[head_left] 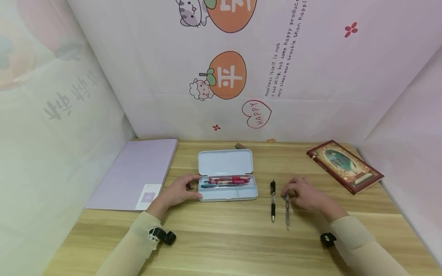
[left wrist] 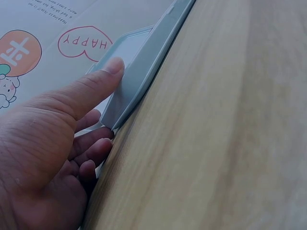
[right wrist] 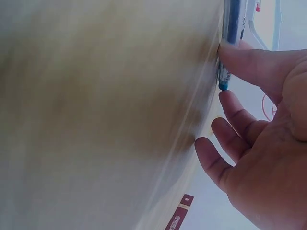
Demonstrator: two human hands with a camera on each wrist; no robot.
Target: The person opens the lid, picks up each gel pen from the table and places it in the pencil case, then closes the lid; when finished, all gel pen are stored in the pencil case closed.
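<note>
A pale blue pencil case [head_left: 219,194] lies with its lid raised, several red, pink and blue pens [head_left: 228,181] in its long compartment. My left hand [head_left: 177,191] holds the case's left end. In the left wrist view the thumb presses the case wall [left wrist: 127,91], the other fingers curled at the corner. To the right, my right hand [head_left: 305,194] pinches the upper end of a clear pen [head_left: 287,215], whose tip points toward me. In the right wrist view, thumb and forefinger are on that pen [right wrist: 233,21]. A black-gripped clear pen [head_left: 273,200] lies between case and right hand.
On the left lies a lilac folder or large pad [head_left: 138,165]. A dark red book [head_left: 345,166] sits at the back right. Behind the case lid is a small brown block [head_left: 240,146]. Printed white sheets [head_left: 155,76] wall the wooden table [head_left: 221,237] at back and sides.
</note>
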